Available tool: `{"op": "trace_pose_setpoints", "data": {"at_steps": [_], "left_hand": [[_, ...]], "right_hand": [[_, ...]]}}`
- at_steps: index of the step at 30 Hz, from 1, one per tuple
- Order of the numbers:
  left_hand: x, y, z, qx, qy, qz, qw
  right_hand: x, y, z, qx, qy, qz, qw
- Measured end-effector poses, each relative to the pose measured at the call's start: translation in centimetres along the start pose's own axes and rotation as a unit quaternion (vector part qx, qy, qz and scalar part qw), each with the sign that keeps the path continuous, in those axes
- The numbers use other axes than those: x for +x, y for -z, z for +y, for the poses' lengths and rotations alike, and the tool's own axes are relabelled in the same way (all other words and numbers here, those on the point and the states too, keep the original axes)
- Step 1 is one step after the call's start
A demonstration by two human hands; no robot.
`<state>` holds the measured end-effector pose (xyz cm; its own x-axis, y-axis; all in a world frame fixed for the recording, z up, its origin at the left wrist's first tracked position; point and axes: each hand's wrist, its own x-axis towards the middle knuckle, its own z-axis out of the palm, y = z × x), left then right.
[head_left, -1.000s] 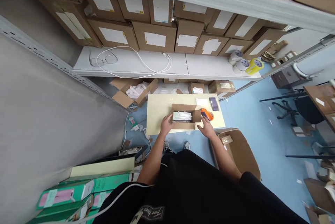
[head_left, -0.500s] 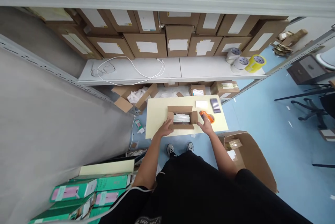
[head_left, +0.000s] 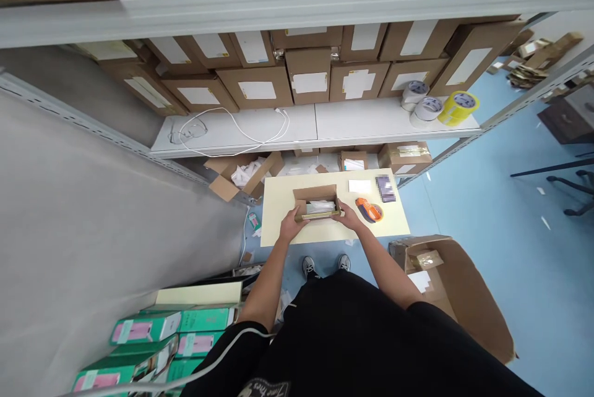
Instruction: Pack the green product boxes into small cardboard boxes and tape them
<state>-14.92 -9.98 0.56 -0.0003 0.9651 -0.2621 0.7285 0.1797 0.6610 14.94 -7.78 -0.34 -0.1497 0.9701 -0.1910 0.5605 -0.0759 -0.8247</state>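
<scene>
A small open cardboard box (head_left: 316, 192) stands on the pale yellow tabletop (head_left: 278, 199) in front of me. White wrapping (head_left: 320, 206) shows inside, and its far flap stands up. My left hand (head_left: 291, 224) grips the box's near left corner. At the near right corner, my right hand (head_left: 347, 216) is closed on the cardboard in the same way. The near flap appears upright, seen almost edge-on between the hands. Right of my right hand lies an orange tape dispenser (head_left: 370, 209), apart from it.
Beyond the box lie a white card stack (head_left: 359, 186) and a dark, blurred-out item (head_left: 385, 188). Shelving (head_left: 362, 124) at the back holds labelled cartons (head_left: 257, 86) and tape rolls (head_left: 457, 107). A large open carton (head_left: 468, 292) stands right, green boxes (head_left: 204, 321) lower left.
My right hand has moved left from beside the tape dispenser onto the box. Both hands now grip its near corners, and the near and side flaps have been lifted. The view has shifted slightly.
</scene>
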Motion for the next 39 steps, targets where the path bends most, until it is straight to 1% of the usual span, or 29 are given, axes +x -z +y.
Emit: {"op": "trace_pose_setpoints", "data": {"at_steps": [3, 4, 7, 10, 13, 15, 16, 17, 19, 22, 24, 25, 26, 29, 31, 33, 35, 37, 39], "left_hand": [[-0.4, -0.1, -0.5, 0.001, -0.024, -0.018, 1.0], [-0.5, -0.1, -0.6, -0.003, -0.029, -0.028, 0.999], [-0.8, -0.2, -0.9, -0.016, -0.03, -0.06, 0.998], [-0.8, 0.3, -1.2, -0.018, -0.033, -0.095, 0.995], [-0.5, 0.7, -1.4, -0.006, -0.045, -0.141, 0.989], [-0.3, 0.7, -1.4, -0.002, -0.047, -0.141, 0.989], [-0.3, 0.5, -1.4, -0.001, -0.043, -0.126, 0.991], [-0.3, 0.3, -1.3, -0.001, -0.035, -0.103, 0.994], [-0.2, -0.4, -0.8, 0.001, -0.003, -0.046, 0.999], [0.6, -1.2, 0.5, 0.027, 0.064, 0.027, 0.997], [1.7, -1.3, 1.6, 0.062, 0.075, 0.049, 0.994], [2.5, -1.2, 2.1, 0.084, 0.063, 0.05, 0.993], [3.3, -1.0, 2.5, 0.106, 0.041, 0.042, 0.993], [5.4, -0.1, 3.2, 0.166, -0.032, -0.007, 0.986], [5.8, -0.2, 3.3, 0.183, -0.06, -0.028, 0.981], [5.1, -1.2, 3.1, 0.181, -0.087, -0.057, 0.978], [3.5, -2.8, 2.9, 0.174, -0.112, -0.097, 0.974], [1.8, -4.4, 2.6, 0.175, -0.114, -0.114, 0.971], [0.6, -5.4, 2.3, 0.179, -0.107, -0.123, 0.97]], "right_hand": [[0.1, -0.5, 0.1, 0.052, -0.028, -0.022, 0.998], [0.1, -0.6, 0.1, 0.061, -0.034, -0.019, 0.997], [0.0, -0.7, 0.1, 0.065, -0.024, -0.014, 0.997], [0.2, -0.6, 0.1, 0.038, -0.014, -0.038, 0.998], [0.4, -0.6, 0.0, -0.013, -0.033, -0.095, 0.995], [0.4, -0.9, -0.3, -0.047, -0.045, -0.122, 0.99], [0.4, -1.1, -0.4, -0.06, -0.049, -0.124, 0.989], [0.4, -1.4, -0.6, -0.07, -0.053, -0.115, 0.989], [0.2, -1.9, -0.7, -0.079, -0.065, -0.071, 0.992], [-0.3, -2.4, -0.5, -0.071, -0.124, 0.009, 0.99], [-0.7, -2.6, -0.3, -0.059, -0.174, 0.037, 0.982], [-0.8, -2.7, -0.3, -0.055, -0.192, 0.041, 0.979], [-0.9, -2.7, -0.4, -0.054, -0.204, 0.04, 0.977], [-0.9, -2.9, -0.6, -0.069, -0.222, 0.032, 0.972], [-0.7, -2.9, -0.5, -0.073, -0.226, 0.04, 0.971], [-0.6, -2.9, -0.2, -0.061, -0.217, 0.055, 0.973], [-0.6, -3.0, 0.3, -0.047, -0.209, 0.064, 0.975], [-0.7, -3.3, 0.7, -0.043, -0.209, 0.065, 0.975], [-0.9, -3.6, 1.0, -0.046, -0.211, 0.063, 0.974]]}}
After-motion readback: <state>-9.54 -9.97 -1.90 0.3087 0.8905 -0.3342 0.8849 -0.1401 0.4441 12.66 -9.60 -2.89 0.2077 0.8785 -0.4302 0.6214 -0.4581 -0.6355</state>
